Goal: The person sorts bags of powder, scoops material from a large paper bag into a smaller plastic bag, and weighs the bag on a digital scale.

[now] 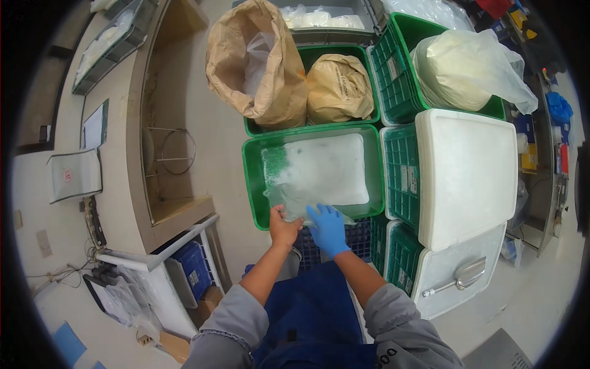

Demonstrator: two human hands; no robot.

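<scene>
A green bin [253, 178] stands in front of me, with white powder [335, 166] spread over most of its floor. Over its near wall lies a clear plastic bag [289, 198], bunched between my hands. My bare left hand [284, 227] grips the bag's left part, thumb and fingers closed on it. To the right, my right hand [329, 229], in a blue glove, pinches the same bag, its fingertips partly hidden by the film. How full the bag is cannot be made out.
Behind the bin stand a tall open paper sack [276, 86] and a folded-down one [340, 89]. At right are lidded crates [467, 172], a metal scoop [470, 273] on a lid, and a large filled plastic bag [455, 67]. A wooden-edged counter [138, 154] runs along the left.
</scene>
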